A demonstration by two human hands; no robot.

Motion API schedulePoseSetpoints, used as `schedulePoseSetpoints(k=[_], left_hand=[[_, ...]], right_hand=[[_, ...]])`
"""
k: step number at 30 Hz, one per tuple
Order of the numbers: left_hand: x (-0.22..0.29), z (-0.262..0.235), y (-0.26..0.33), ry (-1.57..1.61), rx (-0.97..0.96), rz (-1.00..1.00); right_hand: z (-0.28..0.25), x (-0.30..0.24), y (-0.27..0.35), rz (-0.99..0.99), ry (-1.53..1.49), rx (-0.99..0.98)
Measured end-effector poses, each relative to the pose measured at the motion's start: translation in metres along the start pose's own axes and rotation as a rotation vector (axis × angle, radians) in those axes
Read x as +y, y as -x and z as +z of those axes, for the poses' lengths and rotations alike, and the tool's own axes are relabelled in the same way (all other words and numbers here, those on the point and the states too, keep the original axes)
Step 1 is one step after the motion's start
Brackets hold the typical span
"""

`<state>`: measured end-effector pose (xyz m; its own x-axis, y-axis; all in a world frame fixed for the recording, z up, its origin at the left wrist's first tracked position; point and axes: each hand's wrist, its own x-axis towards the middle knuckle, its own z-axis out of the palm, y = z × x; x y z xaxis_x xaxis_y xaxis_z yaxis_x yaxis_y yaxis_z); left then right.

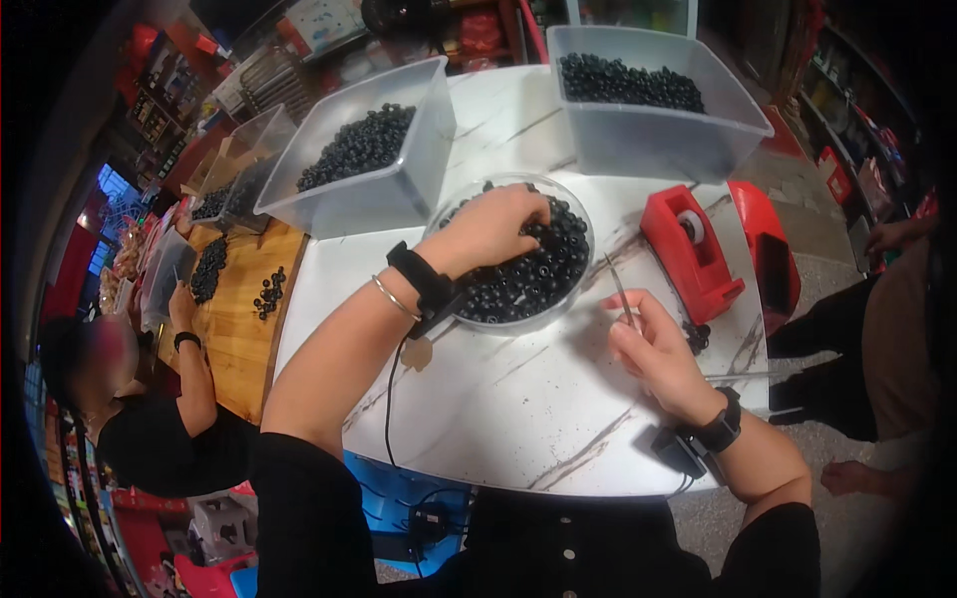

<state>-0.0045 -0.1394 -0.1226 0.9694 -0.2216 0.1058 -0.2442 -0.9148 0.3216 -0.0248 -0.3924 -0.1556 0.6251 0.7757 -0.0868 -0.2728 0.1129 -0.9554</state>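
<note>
A round clear bowl (592, 261) full of small black bead-like pieces (518, 289), some with a pale ring showing, stands on the white table. Over its upper part, my left hand (493, 224) reaches in with bent fingers, thumb and forefinger curled toward each other at the pieces. Whether a piece is between them is hidden. To the right of the bowl, my right hand (653, 344) pinches a thin pointed metal tool (619, 287), its tip angled up toward the bowl. The tool's exact kind does not show.
Translucent bins, one at back left (424, 149) and one at back right (648, 135), hold more black pieces. A red tape dispenser (688, 254) stands right of the bowl. A co-worker (169, 419) handles pieces at a wooden table (239, 349) on the left; another person (897, 339) is at right.
</note>
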Motion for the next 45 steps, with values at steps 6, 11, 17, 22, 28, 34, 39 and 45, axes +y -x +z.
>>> schedulePoseSetpoints(k=[6,11,17,22,28,34,39,45], left_hand=[[-0.003,0.003,-0.015,0.023,-0.072,-0.069],[-0.007,0.004,-0.012,0.037,-0.023,-0.105],[-0.011,0.005,-0.011,-0.009,-0.079,0.013],[-0.017,0.01,-0.012,-0.204,-0.071,0.063],[-0.005,-0.004,-0.005,-0.023,-0.103,-0.069],[0.024,-0.01,0.018,0.717,0.061,-0.145],[0.061,-0.005,0.04,0.979,0.104,-0.156],[0.074,0.017,0.052,1.3,0.253,-0.173]], right_hand=[[-0.003,-0.002,-0.001,0.026,0.031,-0.016],[-0.003,-0.002,-0.002,0.004,0.027,-0.028],[-0.003,0.001,0.0,-0.014,0.048,-0.049],[-0.003,0.002,0.0,-0.009,0.054,-0.042],[-0.002,0.0,0.001,-0.021,0.029,-0.064],[-0.002,-0.002,0.002,-0.046,0.026,-0.05],[-0.004,-0.002,0.002,-0.017,0.009,-0.043],[-0.002,0.002,0.0,0.023,-0.013,-0.056]])
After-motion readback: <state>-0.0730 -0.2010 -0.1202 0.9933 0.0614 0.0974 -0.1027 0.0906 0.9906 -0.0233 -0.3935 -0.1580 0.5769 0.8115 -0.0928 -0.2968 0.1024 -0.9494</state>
